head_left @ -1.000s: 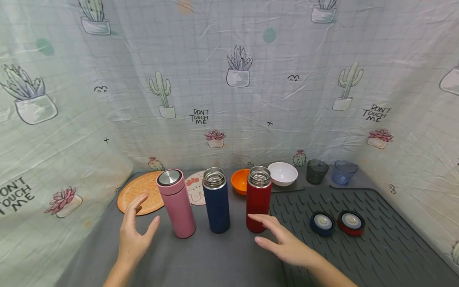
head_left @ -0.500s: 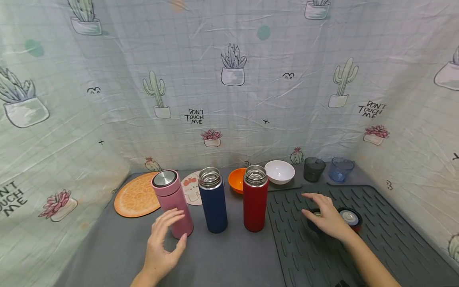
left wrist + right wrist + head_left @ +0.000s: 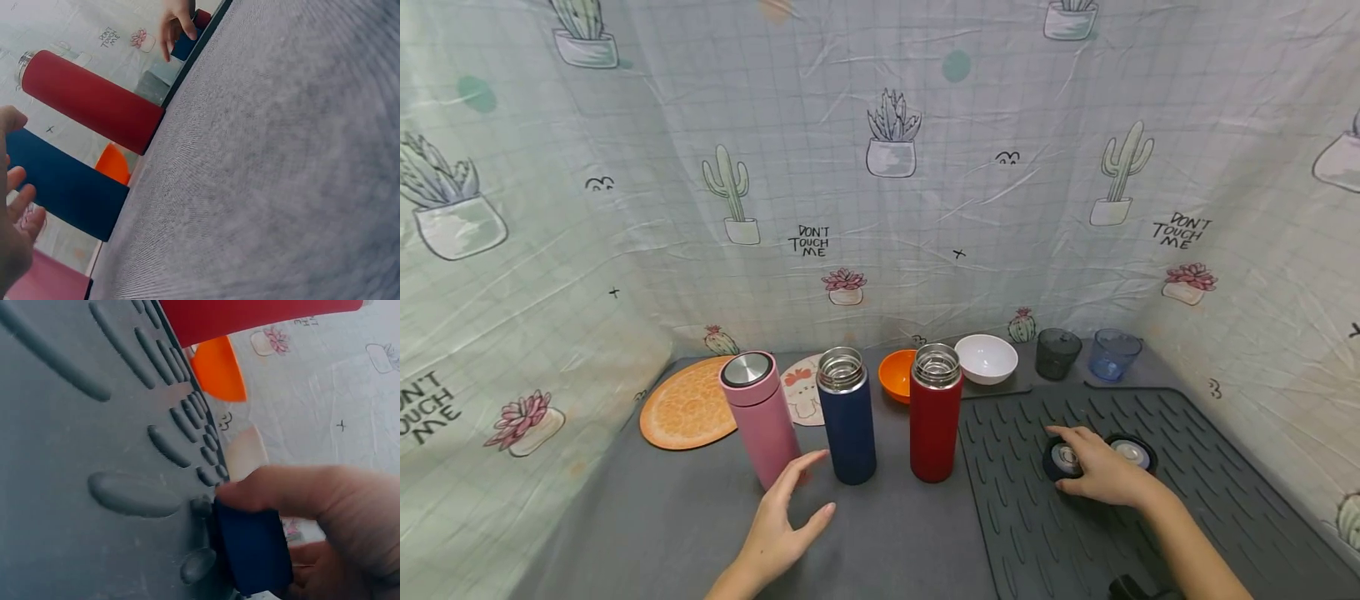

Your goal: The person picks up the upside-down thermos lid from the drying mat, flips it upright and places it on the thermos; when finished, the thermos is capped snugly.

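Observation:
My right hand (image 3: 1108,473) pinches a blue bottle lid (image 3: 253,547) on the grey ridged mat, thumb on one side and fingers on the other. Close beside it, partly behind the hand, lies a red lid (image 3: 1132,452), inner side up. My left hand (image 3: 781,529) hovers with spread fingers in front of the pink thermos bottle (image 3: 763,421) and the blue thermos bottle (image 3: 850,433), holding nothing. The pink bottle wears its steel-topped lid. Blue and red thermos bottle (image 3: 935,433) both stand upright with bare steel mouths.
The ridged mat (image 3: 1022,533) covers the table's right side. Behind the bottles are an orange bowl (image 3: 895,377), a white bowl (image 3: 987,360), a dark cup (image 3: 1057,354) and a blue cup (image 3: 1115,355). An orange-slice placemat (image 3: 685,408) and a cartoon mat (image 3: 803,396) lie at back left.
My right hand has moved right from the red bottle to the blue lid and closed its fingers on it. My left hand has shifted right, across the front of the pink bottle.

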`<action>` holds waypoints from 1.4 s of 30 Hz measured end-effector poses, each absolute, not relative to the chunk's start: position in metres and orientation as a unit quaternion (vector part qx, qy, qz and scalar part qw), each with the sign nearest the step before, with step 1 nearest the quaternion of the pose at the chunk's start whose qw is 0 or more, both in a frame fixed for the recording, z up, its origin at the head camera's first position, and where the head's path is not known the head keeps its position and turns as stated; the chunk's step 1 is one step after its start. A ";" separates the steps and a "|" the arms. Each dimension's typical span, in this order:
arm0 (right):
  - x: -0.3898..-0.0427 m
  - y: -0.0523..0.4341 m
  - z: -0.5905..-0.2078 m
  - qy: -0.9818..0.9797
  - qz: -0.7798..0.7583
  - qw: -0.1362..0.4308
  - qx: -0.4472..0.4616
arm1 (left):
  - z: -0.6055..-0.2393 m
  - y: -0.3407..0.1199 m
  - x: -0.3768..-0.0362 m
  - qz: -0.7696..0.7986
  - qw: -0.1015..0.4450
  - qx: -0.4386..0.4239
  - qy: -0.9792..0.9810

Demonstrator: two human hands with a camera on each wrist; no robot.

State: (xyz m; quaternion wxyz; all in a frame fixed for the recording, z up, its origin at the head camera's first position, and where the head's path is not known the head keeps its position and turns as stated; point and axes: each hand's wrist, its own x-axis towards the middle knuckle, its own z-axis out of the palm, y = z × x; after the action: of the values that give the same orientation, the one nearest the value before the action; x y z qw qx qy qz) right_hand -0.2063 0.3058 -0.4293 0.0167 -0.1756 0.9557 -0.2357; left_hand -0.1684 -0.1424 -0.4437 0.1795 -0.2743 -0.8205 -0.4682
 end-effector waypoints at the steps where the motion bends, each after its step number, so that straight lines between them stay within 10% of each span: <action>1: -0.207 0.306 -0.430 0.959 -0.228 0.023 -0.167 | -0.445 -0.142 -0.169 -0.474 0.176 -0.273 -0.819; 22: -0.193 0.263 -0.403 0.928 -0.251 -0.126 -0.247 | -0.440 -0.132 -0.168 -0.517 0.135 -0.264 -0.803; 42: -0.168 0.158 -0.366 0.848 -0.337 -0.050 -0.407 | -0.397 -0.083 -0.161 -0.567 0.003 -0.249 -0.785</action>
State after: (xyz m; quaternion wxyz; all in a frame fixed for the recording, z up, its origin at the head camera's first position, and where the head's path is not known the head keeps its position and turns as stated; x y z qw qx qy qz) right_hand -0.1683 0.1581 -0.3665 -0.0503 -0.4067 0.8476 -0.3371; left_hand -0.1605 -0.0825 -0.3966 0.0034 -0.2488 -0.7855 -0.5667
